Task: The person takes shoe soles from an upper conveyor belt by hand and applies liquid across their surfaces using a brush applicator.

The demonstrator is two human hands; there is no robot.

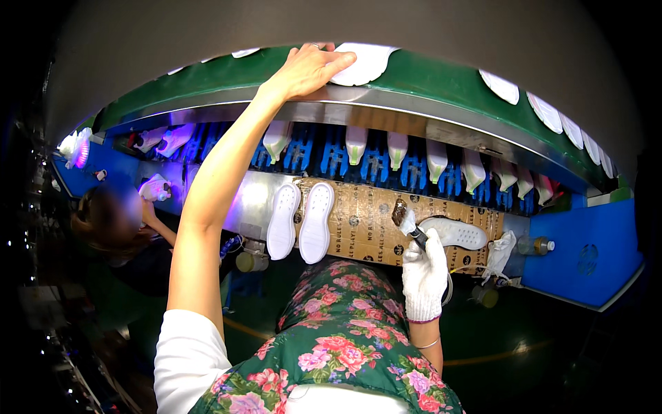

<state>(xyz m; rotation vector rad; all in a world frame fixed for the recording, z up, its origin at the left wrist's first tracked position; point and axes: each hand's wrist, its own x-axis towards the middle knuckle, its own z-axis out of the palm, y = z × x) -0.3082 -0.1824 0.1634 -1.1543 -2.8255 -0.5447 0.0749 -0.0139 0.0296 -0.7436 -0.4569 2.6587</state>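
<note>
My bare left hand (312, 70) reaches far forward to the green belt, its thumb over the near left edge of a white shoe sole (364, 63). The other fingertips are partly cut off by the dark upper rim. In a white knit glove, my right hand (425, 272) is closed around the dark handle of a brush (407, 219), whose brown bristles point up and left. Just beyond that hand, a pale grey-white sole (460, 234) lies on the cardboard (365, 219). Two white soles, a left one (283, 221) and a right one (316, 222), lie side by side further left.
More white soles (543, 112) lie along the green belt (427, 77). Under its metal edge, several white shoes (398, 148) hang toe-down by blue racks (376, 165). A bottle (536, 245) and crumpled white cloth (502, 254) sit right. Another person (114, 221) works at left.
</note>
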